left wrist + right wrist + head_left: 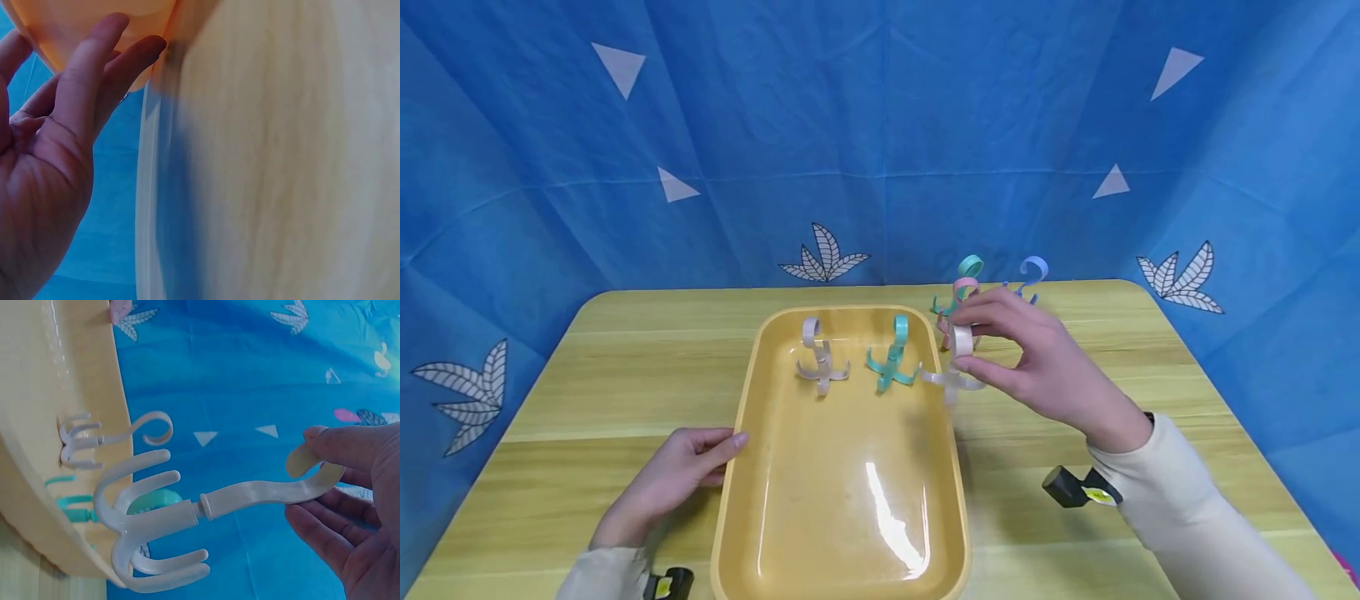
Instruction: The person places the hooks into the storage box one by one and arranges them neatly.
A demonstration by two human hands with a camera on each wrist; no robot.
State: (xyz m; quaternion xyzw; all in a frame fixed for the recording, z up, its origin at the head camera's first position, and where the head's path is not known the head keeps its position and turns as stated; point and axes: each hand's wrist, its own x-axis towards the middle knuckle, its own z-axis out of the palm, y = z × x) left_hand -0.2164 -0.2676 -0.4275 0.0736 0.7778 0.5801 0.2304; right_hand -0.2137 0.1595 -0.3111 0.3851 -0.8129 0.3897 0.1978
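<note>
In the head view, my right hand [1048, 362] pinches the curled top of a white multi-prong hook hanger [951, 382] and holds it over the tray's right rim. The right wrist view shows this hanger's shaft and its curved prongs [153, 575] pointing away from the palm. My left hand [673, 475] grips the left rim of the yellow tray [820, 500], thumb on the edge and fingers against the outer side. Inside the tray, near its far end, a pale white hook hanger [822, 367] and a teal hook hanger [891, 367] stand upright, apart.
Behind my right hand, on the table [647, 358], are a green hook hanger [970, 267], a pink one [964, 287] and a blue one [1035, 267], partly hidden. A blue patterned cloth [880, 125] hangs behind the table and at its sides.
</note>
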